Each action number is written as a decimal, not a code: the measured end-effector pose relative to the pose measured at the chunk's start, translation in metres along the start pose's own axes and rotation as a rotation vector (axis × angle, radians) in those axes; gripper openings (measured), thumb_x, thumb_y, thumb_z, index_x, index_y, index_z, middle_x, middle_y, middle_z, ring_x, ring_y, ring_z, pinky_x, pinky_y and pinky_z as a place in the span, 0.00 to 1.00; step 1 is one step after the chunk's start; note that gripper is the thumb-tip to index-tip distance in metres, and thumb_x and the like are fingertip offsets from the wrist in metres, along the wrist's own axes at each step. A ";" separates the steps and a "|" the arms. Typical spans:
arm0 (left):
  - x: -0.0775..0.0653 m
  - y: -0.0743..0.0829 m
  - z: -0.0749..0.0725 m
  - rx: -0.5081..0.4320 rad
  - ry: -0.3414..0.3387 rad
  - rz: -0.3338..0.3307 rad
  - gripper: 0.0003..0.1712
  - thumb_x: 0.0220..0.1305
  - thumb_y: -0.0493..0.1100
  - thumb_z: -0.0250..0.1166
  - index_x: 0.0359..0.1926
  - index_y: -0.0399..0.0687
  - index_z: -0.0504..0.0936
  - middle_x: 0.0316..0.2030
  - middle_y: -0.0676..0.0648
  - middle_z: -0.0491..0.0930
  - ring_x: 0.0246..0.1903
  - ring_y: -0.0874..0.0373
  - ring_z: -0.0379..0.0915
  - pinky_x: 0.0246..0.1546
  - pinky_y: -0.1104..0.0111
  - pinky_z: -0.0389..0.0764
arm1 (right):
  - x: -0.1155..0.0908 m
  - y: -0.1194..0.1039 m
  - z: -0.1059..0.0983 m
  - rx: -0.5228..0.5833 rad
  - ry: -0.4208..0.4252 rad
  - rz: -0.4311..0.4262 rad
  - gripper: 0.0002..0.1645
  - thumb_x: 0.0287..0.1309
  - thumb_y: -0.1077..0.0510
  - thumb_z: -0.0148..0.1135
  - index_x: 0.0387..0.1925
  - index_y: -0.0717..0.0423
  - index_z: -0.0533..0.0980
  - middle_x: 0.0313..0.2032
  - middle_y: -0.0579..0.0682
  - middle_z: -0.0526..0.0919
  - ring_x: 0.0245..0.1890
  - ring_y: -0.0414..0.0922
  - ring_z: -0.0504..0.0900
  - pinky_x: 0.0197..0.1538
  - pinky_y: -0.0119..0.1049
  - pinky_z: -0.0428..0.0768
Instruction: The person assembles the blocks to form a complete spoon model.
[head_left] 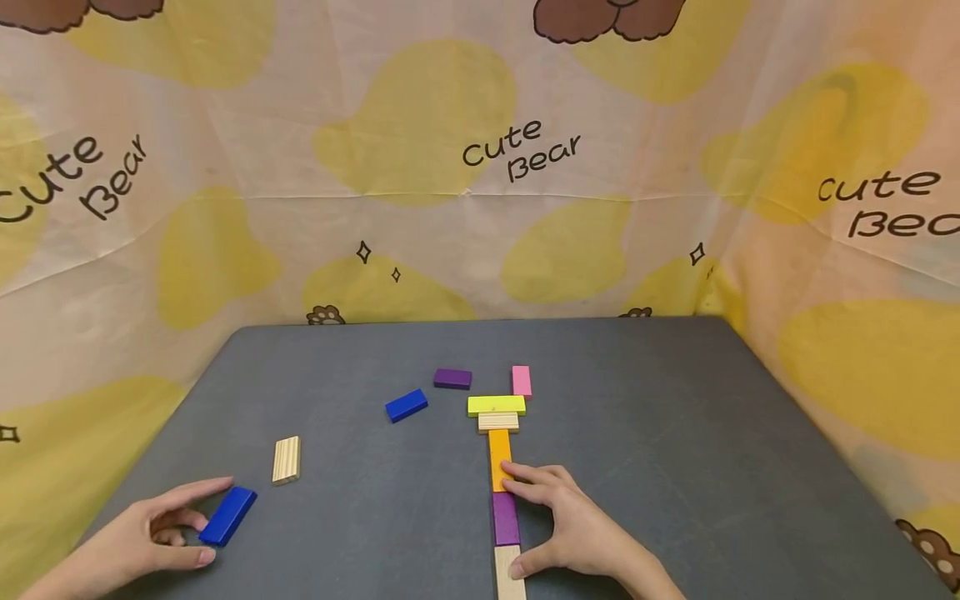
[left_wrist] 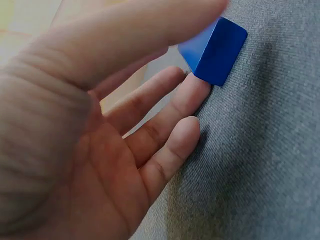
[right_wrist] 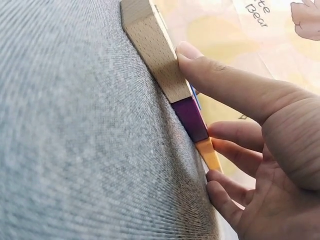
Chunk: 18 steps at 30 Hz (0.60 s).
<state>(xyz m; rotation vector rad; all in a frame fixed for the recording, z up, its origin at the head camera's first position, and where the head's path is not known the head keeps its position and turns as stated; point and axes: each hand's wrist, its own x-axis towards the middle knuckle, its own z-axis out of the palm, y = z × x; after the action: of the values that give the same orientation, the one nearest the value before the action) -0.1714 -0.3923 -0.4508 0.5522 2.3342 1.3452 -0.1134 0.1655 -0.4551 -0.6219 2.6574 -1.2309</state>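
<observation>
In the head view, my left hand [head_left: 153,529] is at the lower left, its thumb and fingers round a blue wooden block [head_left: 228,517]. The left wrist view has that blue block [left_wrist: 217,52] partly behind the thumb, with a fingertip against it. My right hand [head_left: 581,525] reaches over a straight row of end-to-end blocks: a plain wood block [head_left: 510,583], a purple block [head_left: 506,518] and an orange block [head_left: 499,450]. Its thumb touches the plain block [right_wrist: 162,60] and its fingertips rest on the orange one [right_wrist: 209,154].
Beyond the orange block, another plain block [head_left: 498,422] and a lime-green block [head_left: 497,406] lie crosswise. A pink block [head_left: 521,381], purple block [head_left: 452,379], blue block [head_left: 406,406] and plain block [head_left: 287,460] lie apart on the dark table [head_left: 712,458]. Patterned cloth [head_left: 420,167] surrounds it.
</observation>
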 end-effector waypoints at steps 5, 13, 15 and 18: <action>0.001 -0.001 0.004 0.117 0.009 0.083 0.45 0.58 0.33 0.71 0.74 0.46 0.60 0.49 0.59 0.72 0.37 0.59 0.68 0.25 0.67 0.68 | 0.001 0.000 0.000 0.007 -0.009 0.012 0.55 0.32 0.37 0.83 0.66 0.45 0.73 0.69 0.35 0.63 0.61 0.42 0.61 0.63 0.45 0.66; 0.003 -0.004 0.007 0.140 0.031 0.092 0.48 0.55 0.36 0.74 0.74 0.46 0.61 0.46 0.57 0.68 0.36 0.58 0.64 0.22 0.65 0.64 | 0.000 -0.002 0.001 0.010 -0.010 0.017 0.55 0.32 0.38 0.83 0.67 0.45 0.73 0.69 0.36 0.64 0.61 0.43 0.61 0.62 0.45 0.66; 0.004 -0.005 0.006 0.135 0.034 0.084 0.47 0.55 0.36 0.74 0.73 0.46 0.62 0.48 0.61 0.67 0.35 0.58 0.65 0.20 0.64 0.64 | 0.000 -0.003 0.001 0.010 -0.014 0.020 0.55 0.32 0.38 0.83 0.67 0.45 0.73 0.69 0.36 0.64 0.61 0.43 0.61 0.62 0.45 0.66; 0.007 -0.005 0.006 0.146 0.045 0.099 0.44 0.54 0.36 0.74 0.71 0.45 0.65 0.52 0.66 0.66 0.34 0.58 0.66 0.18 0.64 0.65 | 0.001 -0.003 0.000 0.008 -0.016 0.024 0.55 0.33 0.38 0.82 0.67 0.45 0.73 0.69 0.36 0.64 0.61 0.43 0.61 0.62 0.46 0.66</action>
<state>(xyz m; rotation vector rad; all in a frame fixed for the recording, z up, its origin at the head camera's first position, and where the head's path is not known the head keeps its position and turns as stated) -0.1746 -0.3868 -0.4585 0.6969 2.4855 1.2481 -0.1129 0.1632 -0.4525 -0.5950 2.6373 -1.2248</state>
